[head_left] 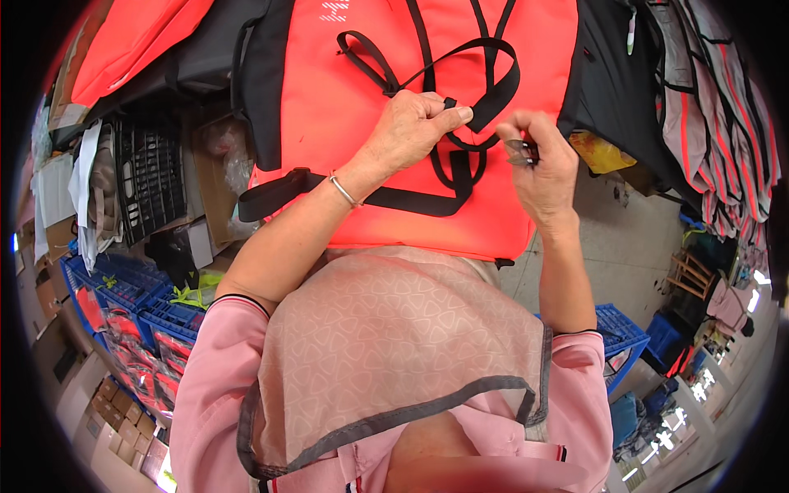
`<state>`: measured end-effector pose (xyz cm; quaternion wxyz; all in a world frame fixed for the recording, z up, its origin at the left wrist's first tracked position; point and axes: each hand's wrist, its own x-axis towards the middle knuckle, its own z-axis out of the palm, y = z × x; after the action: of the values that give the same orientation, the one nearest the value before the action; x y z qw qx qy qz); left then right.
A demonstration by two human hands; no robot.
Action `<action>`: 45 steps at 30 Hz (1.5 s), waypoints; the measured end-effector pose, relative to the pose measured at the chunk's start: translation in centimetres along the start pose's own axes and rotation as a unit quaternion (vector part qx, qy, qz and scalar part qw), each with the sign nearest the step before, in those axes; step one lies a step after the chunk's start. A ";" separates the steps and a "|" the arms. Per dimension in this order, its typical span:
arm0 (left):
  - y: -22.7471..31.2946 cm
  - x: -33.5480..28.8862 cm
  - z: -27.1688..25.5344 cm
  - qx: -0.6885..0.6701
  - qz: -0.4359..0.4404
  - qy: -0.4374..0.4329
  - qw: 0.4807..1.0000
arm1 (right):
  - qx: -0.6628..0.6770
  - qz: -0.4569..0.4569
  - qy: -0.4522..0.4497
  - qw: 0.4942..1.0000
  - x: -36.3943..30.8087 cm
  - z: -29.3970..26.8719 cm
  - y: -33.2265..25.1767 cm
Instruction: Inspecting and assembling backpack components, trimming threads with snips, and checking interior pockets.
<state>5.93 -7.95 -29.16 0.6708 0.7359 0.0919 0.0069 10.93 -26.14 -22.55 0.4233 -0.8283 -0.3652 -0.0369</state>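
A bright orange-red bag [353,107] with black side panels lies in front of me, its black webbing straps [419,200] looped loosely over it. My left hand [411,127] is closed over the middle of the bag, thumb and forefinger pinching a black webbing strap [501,86]. Just to the right, near the bag's right edge, my right hand [542,156] is curled around small metal thread snips [522,150]. Their short blades show by the fingers; the rest is hidden in the palm. A black buckle [300,174] sits on the strap at the bag's left side.
Another orange-red piece [136,45] lies at the far left. Grey and orange striped pieces [707,123] hang at the far right. Blue crates [123,287] with packed goods stand at the left, another blue crate [616,333] at the right. A wooden stool [692,274] stands on the floor.
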 end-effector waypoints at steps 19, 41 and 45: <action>-0.3 0.7 0.1 -0.011 -0.040 -0.019 0.999 | -0.164 -0.160 -0.164 0.959 0.6 0.8 1.8; 0.2 0.8 1.1 -0.034 -0.065 0.056 0.996 | -0.047 -0.039 -0.056 0.997 0.8 -0.8 1.4; -0.2 0.8 0.9 0.004 -0.058 0.042 0.997 | -0.095 -0.058 -0.134 0.985 1.0 -0.8 1.4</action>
<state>6.77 -8.75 -29.51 0.6624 0.7314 0.1622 -0.0016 12.70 -26.71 -22.56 0.2873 -0.8396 -0.4608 0.0156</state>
